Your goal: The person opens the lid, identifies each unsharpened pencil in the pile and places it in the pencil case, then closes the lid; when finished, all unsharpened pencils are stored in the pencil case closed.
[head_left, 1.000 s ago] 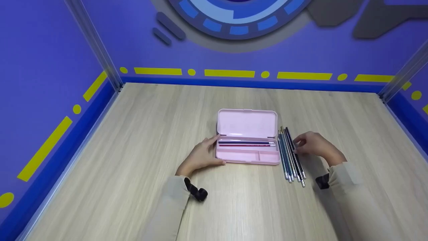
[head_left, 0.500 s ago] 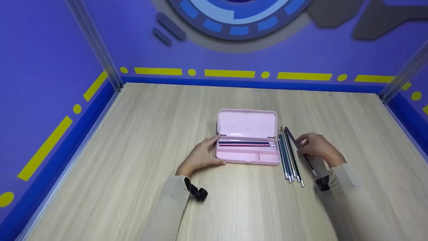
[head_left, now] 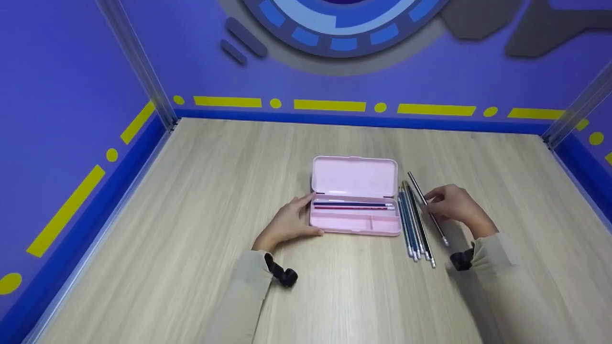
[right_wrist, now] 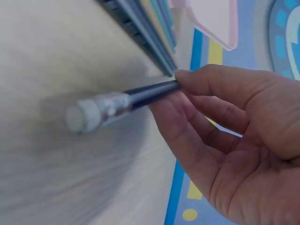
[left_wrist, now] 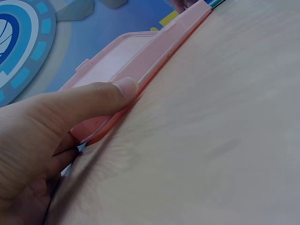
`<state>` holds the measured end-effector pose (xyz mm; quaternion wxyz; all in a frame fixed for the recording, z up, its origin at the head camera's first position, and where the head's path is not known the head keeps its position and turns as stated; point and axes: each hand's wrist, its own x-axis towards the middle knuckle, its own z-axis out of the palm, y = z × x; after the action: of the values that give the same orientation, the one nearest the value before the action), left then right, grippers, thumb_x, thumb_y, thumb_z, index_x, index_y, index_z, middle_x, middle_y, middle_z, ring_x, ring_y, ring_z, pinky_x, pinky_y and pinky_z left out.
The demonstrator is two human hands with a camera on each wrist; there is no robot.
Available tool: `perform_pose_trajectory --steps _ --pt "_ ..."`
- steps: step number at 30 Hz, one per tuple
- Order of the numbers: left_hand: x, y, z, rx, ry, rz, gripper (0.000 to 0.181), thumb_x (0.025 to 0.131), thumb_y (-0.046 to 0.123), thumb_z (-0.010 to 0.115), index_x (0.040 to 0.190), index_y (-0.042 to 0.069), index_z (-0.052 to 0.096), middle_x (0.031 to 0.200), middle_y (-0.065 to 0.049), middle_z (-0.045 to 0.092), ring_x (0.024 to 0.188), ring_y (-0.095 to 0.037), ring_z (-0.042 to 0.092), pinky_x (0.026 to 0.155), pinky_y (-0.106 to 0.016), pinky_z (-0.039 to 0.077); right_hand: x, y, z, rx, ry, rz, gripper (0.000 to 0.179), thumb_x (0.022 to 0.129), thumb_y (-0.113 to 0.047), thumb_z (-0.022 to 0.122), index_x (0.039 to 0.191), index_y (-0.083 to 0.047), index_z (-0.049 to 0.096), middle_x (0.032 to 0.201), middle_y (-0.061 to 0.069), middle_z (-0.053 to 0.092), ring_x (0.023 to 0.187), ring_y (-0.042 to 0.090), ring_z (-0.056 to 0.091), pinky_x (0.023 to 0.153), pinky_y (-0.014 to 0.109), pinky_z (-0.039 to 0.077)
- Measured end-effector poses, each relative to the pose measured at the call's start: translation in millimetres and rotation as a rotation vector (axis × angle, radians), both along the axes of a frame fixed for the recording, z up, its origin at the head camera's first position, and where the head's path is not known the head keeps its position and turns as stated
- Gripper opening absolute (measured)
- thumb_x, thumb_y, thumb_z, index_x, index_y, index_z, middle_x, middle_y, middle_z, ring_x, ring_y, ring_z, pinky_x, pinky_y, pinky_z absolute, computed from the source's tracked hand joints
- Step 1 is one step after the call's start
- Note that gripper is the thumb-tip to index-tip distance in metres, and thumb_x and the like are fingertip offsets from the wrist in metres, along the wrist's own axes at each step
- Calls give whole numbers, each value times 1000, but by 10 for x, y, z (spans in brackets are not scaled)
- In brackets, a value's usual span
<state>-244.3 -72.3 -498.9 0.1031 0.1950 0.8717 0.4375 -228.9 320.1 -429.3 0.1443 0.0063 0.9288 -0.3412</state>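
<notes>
A pink pencil case (head_left: 355,177) lies on the table with its lid raised at the back. Several pencils (head_left: 348,207) with white eraser ends rest in its rear compartment; the two front compartments hold nothing visible. My left hand (head_left: 287,222) grips the case's left end, its thumb (left_wrist: 101,99) along the front wall and the other fingers partly hidden beyond the end. Between thumb and fingertips my right hand (head_left: 458,208) pinches a dark pencil (right_wrist: 150,94), slanted and lifted off the table, eraser end toward me. Just left of it lies a bundle of loose pencils (head_left: 415,224).
The wooden table (head_left: 229,162) is bounded by blue panels (head_left: 201,76) at the back and sides. Black straps (head_left: 285,277) are worn on both wrists. Loose pencils stand close to the case's right end.
My right hand has drawn one dark pencil away from the right side of the bundle and raised it slightly. The left hand and the case have stayed in place.
</notes>
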Motion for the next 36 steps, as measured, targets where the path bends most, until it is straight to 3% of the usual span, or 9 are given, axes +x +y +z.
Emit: perform_pose_trajectory --steps 10,16,36 --pt "-11 5 4 -10 33 -19 104 62 39 88 150 18 35 151 -16 39 140 -37 33 117 -50 26 4 -130 189 -66 67 -13 41 87 -11 63 122 11 57 100 20 63 77 14 63 70 35 61" --pt "0 6 11 -15 14 -11 103 63 39 87 150 21 36 152 -16 37 142 -41 26 117 -52 22 -20 -265 270 -57 131 15 35 88 -9 63 119 7 62 100 21 64 80 19 63 71 35 61" --pt "-13 3 -14 2 38 -18 103 62 37 88 149 18 37 148 -18 42 136 -34 40 116 -47 29 -198 -841 287 31 207 297 22 83 1 68 104 -1 74 96 16 74 76 17 61 68 27 54"
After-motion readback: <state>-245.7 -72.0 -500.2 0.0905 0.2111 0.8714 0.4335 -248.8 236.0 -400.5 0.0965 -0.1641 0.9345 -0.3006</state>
